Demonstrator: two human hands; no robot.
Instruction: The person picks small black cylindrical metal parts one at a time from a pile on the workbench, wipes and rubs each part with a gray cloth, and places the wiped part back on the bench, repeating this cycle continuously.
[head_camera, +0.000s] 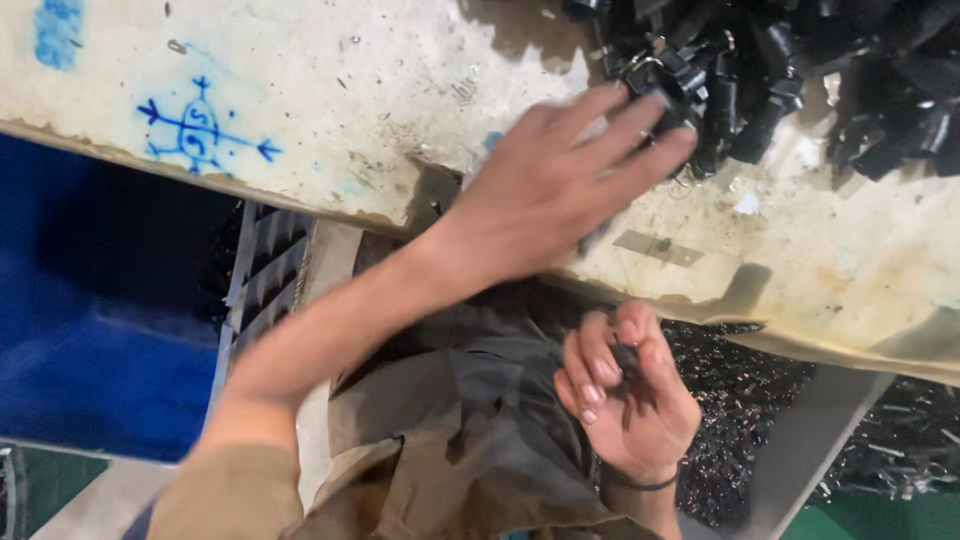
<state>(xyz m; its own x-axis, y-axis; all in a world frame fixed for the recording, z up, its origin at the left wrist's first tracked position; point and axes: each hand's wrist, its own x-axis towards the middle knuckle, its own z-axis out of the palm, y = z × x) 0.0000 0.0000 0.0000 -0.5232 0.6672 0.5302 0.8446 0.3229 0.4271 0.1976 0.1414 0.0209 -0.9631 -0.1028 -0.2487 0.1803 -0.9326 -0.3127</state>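
My left hand (560, 180) reaches across the worn white table (330, 120), fingers spread, fingertips touching the near edge of a heap of small black plastic parts (790, 70) at the top right. Motion blur hides whether the fingers have closed on a piece. My right hand (625, 395) is held low over my lap, below the table edge, palm up, fingers curled around a small dark part (625, 358) pinched between thumb and fingers.
Blue marker doodles (200, 130) mark the tabletop at left. A thin metal strip (657, 247) lies near the table's front edge. Below it are a grey slatted crate (265, 280), a blue bin (90, 350) and a pile of small dark metal bits (740, 400).
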